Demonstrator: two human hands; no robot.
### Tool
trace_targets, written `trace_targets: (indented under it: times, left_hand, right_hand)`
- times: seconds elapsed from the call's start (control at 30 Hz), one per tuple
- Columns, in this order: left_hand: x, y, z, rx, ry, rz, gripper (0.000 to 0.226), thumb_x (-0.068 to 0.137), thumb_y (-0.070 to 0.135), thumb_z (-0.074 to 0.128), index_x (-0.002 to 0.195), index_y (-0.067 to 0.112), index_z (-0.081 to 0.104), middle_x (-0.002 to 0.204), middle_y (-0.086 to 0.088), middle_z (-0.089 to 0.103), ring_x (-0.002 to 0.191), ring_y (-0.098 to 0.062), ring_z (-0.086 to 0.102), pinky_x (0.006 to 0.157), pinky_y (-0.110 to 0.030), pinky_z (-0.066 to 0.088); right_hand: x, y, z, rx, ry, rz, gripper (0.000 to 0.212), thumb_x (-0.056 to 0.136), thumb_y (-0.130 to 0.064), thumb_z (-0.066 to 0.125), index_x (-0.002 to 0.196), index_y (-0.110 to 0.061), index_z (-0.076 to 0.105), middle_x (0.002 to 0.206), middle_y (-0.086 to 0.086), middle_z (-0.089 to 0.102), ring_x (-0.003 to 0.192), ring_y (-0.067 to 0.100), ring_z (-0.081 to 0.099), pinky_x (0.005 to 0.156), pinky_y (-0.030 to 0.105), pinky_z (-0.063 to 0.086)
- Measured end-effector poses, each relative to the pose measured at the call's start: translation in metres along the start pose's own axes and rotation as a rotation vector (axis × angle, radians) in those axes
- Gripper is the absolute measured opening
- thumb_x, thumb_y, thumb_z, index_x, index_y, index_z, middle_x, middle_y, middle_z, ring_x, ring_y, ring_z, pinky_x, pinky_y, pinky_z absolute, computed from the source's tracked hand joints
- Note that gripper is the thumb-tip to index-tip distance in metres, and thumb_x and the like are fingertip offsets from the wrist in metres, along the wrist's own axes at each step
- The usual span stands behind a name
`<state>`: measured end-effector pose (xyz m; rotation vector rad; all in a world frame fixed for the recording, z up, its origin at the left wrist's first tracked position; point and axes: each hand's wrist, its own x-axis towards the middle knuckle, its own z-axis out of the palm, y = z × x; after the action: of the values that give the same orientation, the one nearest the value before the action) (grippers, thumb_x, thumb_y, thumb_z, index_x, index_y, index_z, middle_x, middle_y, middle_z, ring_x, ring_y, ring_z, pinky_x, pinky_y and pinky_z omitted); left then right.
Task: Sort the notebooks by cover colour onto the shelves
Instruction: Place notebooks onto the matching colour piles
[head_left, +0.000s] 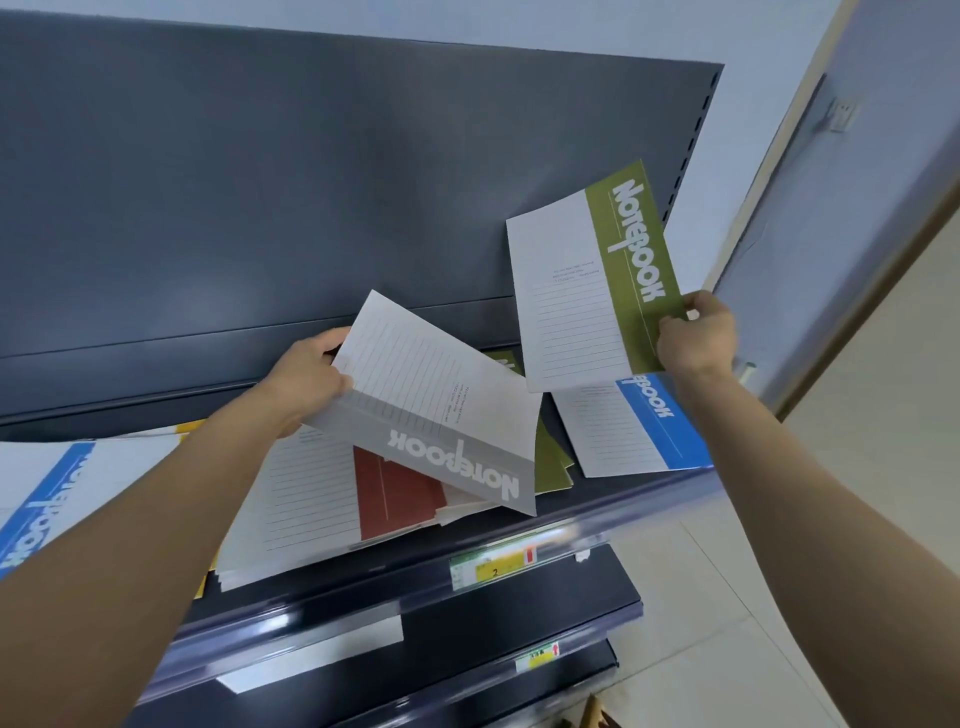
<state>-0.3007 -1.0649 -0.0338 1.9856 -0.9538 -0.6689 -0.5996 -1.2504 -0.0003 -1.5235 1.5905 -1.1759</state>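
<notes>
left grip (306, 374) pinches a grey notebook (441, 410) reading "notebook" above the shelf (623, 501); right grip (696, 332) pinches a green notebook (597, 280), same word, over a blue notebook (634, 431) lying on it.

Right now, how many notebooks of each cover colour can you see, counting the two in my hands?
green notebooks: 2
blue notebooks: 2
grey notebook: 1
red notebook: 1
total: 6 showing; yellow edges uncounted.
</notes>
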Motion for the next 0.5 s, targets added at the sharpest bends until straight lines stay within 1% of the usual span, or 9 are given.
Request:
trace_targets:
  times: [0.1,0.2,0.27,0.3,0.33,0.4,0.43,0.47,0.5]
  left_hand:
    - [0.005,0.005,0.009,0.040,-0.017,0.006,0.065,0.089,-0.007,0.050,0.137,0.036,0.044,0.116,0.002,0.057,0.106,-0.022,0.051,0.075,-0.035,0.041]
    - [0.010,0.013,0.019,0.088,-0.028,0.052,0.065,0.089,-0.006,0.049,0.138,0.037,0.044,0.122,0.000,0.059,0.110,-0.024,0.052,0.076,-0.034,0.042]
    - [0.013,0.018,0.025,0.102,-0.035,0.088,0.064,0.090,-0.007,0.047,0.137,0.036,0.044,0.120,-0.002,0.060,0.110,-0.024,0.053,0.077,-0.033,0.041]
    - [0.014,0.020,0.028,0.111,-0.037,0.103,0.063,0.091,-0.007,0.046,0.137,0.036,0.044,0.119,-0.001,0.060,0.109,-0.024,0.053,0.077,-0.033,0.041]
    - [0.015,0.022,0.032,0.121,-0.037,0.120,0.062,0.091,-0.006,0.046,0.137,0.036,0.044,0.117,-0.001,0.059,0.108,-0.024,0.053,0.077,-0.033,0.041]
    - [0.015,0.025,0.037,0.137,-0.033,0.155,0.060,0.093,-0.005,0.044,0.137,0.036,0.044,0.114,0.001,0.058,0.105,-0.023,0.053,0.074,-0.032,0.042]
    - [0.015,0.026,0.039,0.147,-0.027,0.174,0.060,0.093,-0.005,0.044,0.137,0.036,0.044,0.113,0.002,0.057,0.103,-0.022,0.053,0.072,-0.029,0.043]
    - [0.016,0.027,0.041,0.157,-0.018,0.194,0.061,0.093,-0.006,0.042,0.137,0.036,0.044,0.111,0.003,0.057,0.101,-0.020,0.052,0.068,-0.025,0.043]
    - [0.017,0.029,0.043,0.166,-0.008,0.214,0.063,0.093,-0.007,0.041,0.137,0.036,0.044,0.110,0.006,0.056,0.099,-0.018,0.052,0.063,-0.021,0.041]
  right_hand:
    - [0.006,0.006,-0.006,-0.044,-0.027,0.014,0.027,0.087,0.000,0.043,0.098,-0.022,0.055,0.092,0.006,0.063,0.087,0.030,0.066,0.081,0.050,0.056]
    - [0.011,0.016,-0.017,-0.072,-0.047,0.042,0.029,0.087,0.001,0.043,0.102,-0.020,0.056,0.095,0.006,0.061,0.091,0.032,0.065,0.080,0.050,0.057]
    - [0.014,0.024,-0.024,-0.090,-0.047,0.065,0.035,0.088,0.001,0.042,0.113,-0.019,0.056,0.101,0.006,0.061,0.087,0.029,0.065,0.079,0.045,0.058]
    - [0.015,0.027,-0.027,-0.104,-0.048,0.071,0.038,0.089,0.000,0.042,0.118,-0.019,0.056,0.103,0.006,0.061,0.084,0.026,0.063,0.076,0.041,0.058]
    - [0.016,0.029,-0.029,-0.117,-0.049,0.072,0.039,0.089,0.000,0.042,0.121,-0.018,0.055,0.105,0.006,0.060,0.082,0.024,0.062,0.070,0.036,0.058]
    - [0.020,0.031,-0.033,-0.121,-0.054,0.068,0.040,0.090,0.000,0.041,0.123,-0.018,0.054,0.107,0.006,0.058,0.079,0.021,0.060,0.058,0.027,0.051]
    - [0.021,0.031,-0.034,-0.113,-0.055,0.067,0.040,0.090,0.000,0.041,0.123,-0.018,0.054,0.108,0.005,0.058,0.079,0.021,0.059,0.056,0.025,0.048]
    - [0.021,0.030,-0.035,-0.106,-0.056,0.066,0.040,0.090,0.000,0.041,0.123,-0.018,0.054,0.109,0.005,0.058,0.081,0.021,0.060,0.057,0.026,0.050]
    - [0.021,0.029,-0.035,-0.098,-0.058,0.063,0.039,0.090,-0.001,0.041,0.122,-0.019,0.054,0.111,0.005,0.059,0.084,0.022,0.061,0.062,0.029,0.053]
